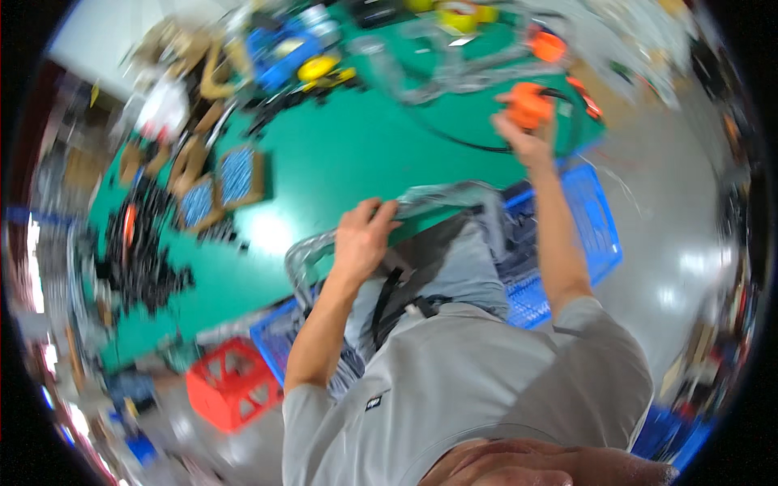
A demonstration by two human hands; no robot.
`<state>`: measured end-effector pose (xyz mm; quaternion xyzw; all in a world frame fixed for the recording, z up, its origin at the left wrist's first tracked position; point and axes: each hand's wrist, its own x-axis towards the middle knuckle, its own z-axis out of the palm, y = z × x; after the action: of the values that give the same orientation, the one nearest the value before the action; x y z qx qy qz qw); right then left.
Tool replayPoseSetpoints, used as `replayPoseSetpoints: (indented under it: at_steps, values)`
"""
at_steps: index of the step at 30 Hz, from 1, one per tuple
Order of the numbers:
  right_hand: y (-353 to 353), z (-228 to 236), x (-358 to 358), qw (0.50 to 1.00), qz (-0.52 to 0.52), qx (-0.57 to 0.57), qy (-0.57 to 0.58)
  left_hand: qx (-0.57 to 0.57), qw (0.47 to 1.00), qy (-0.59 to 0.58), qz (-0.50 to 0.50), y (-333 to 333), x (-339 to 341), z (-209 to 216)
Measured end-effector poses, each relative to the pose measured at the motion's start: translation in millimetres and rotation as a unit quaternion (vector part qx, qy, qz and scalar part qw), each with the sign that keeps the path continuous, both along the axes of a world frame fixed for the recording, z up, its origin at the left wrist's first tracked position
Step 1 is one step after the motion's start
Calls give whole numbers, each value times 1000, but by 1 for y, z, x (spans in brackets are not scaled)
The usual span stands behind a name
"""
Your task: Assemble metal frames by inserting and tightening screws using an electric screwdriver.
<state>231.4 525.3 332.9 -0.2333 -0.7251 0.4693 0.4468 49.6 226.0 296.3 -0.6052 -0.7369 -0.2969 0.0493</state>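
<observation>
My left hand (363,239) is closed over a bent grey bar wrapped in clear plastic (446,194). The bar lies across my lap at the front edge of the green table, both its ends curving toward me. My right hand (527,138) is raised out at the right over the table, its fingers round an orange tool (531,105) with a black part. The tool is smeared by motion, so its exact kind cannot be made out. A black cord (462,140) runs over the tabletop near that hand.
More plastic-wrapped bent bars (486,73) lie at the back of the green table (324,154). Black parts (146,251) are heaped at left beside boxes of blue pieces (237,174). Blue crates (596,211) flank my lap; a red crate (231,389) stands on the floor.
</observation>
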Motion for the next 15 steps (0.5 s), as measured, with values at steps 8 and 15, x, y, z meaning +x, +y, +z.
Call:
replayPoseSetpoints:
  at_steps: [8, 15]
  values:
    - [49, -25, 15, 998, 49, 44, -17, 20, 986, -150, 72, -125, -5, 67]
    - [69, -25, -2, 993, 84, 57, -59, 48, 894, -286, 340, -341, -1, 70]
